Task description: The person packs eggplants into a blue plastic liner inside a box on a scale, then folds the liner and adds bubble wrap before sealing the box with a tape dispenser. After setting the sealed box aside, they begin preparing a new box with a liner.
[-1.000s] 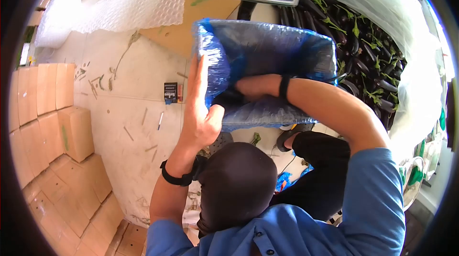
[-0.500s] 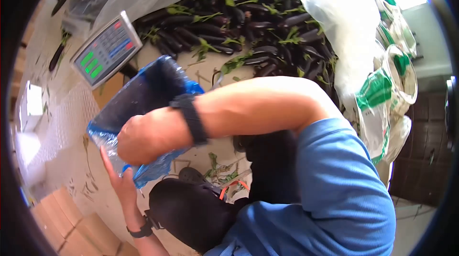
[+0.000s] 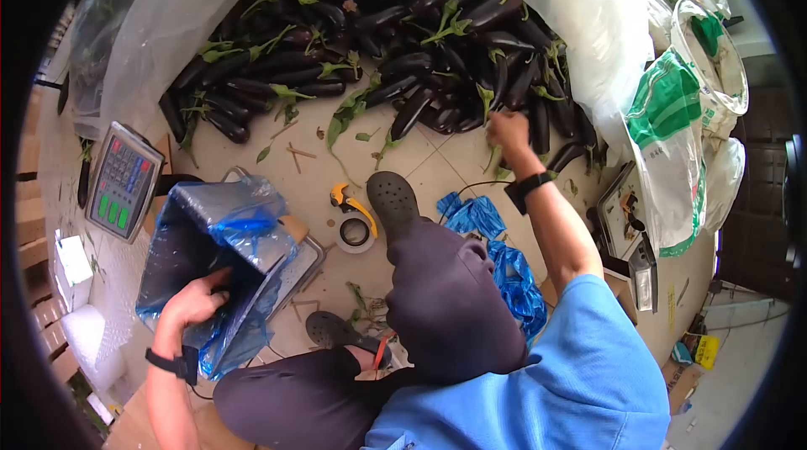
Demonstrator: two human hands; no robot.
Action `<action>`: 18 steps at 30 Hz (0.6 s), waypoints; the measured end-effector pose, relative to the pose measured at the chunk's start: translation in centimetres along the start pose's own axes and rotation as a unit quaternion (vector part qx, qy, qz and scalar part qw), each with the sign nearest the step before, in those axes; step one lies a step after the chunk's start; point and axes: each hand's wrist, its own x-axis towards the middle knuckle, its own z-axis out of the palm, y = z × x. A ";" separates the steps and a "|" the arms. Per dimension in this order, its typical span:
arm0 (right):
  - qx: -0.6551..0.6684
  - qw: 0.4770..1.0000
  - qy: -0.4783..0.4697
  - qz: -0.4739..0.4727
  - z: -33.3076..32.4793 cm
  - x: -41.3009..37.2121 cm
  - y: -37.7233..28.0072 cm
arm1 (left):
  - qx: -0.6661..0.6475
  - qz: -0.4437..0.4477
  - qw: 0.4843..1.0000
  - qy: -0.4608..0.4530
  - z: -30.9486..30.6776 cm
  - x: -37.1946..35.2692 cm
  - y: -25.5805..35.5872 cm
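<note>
A blue plastic bag point(image 3: 244, 231) lines an open box on a scale platform point(image 3: 298, 273) at the left, its dark inside facing up. My left hand point(image 3: 200, 299) reaches over the bag's near edge, fingers apart inside the opening. At the right front of a large heap of dark eggplants point(image 3: 378, 29), my right hand point(image 3: 509, 132) is closed near a green stem; what its fingers hold, if anything, is too small to make out. Left of the bag stands the scale's display point(image 3: 124, 181) with lit green digits.
A tape dispenser point(image 3: 355, 231) lies on the floor beside my shoe. Blue plastic bags point(image 3: 513, 282) lie right of my knee. Green and white sacks point(image 3: 668, 113) stand at the right, with a second scale point(image 3: 626, 214) below them. Clear plastic sheeting point(image 3: 588, 13) surrounds the heap.
My right hand has moved from the bag's opening to the eggplants at the right. My left hand has shifted from the bag's outer side to its opening. The view has turned rightward.
</note>
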 end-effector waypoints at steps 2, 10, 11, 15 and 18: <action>0.012 0.996 0.087 0.035 -0.8 6.4 3.1 | 0.042 -0.045 0.998 -0.028 0.6 2.8 -2.5; -0.313 0.943 0.053 -0.096 3.4 7.2 -4.0 | 0.026 0.085 0.985 0.150 0.7 11.6 -13.4; -0.347 0.934 0.042 -0.071 4.0 7.7 -4.5 | 0.026 0.080 0.986 0.146 1.2 11.5 -13.6; -0.402 0.911 0.052 -0.079 4.7 6.6 -5.9 | -0.054 0.062 0.981 0.174 2.2 11.1 -15.1; -0.445 0.802 0.157 -0.366 3.9 2.4 -6.8 | 0.190 0.101 0.973 0.088 -0.4 7.6 -8.4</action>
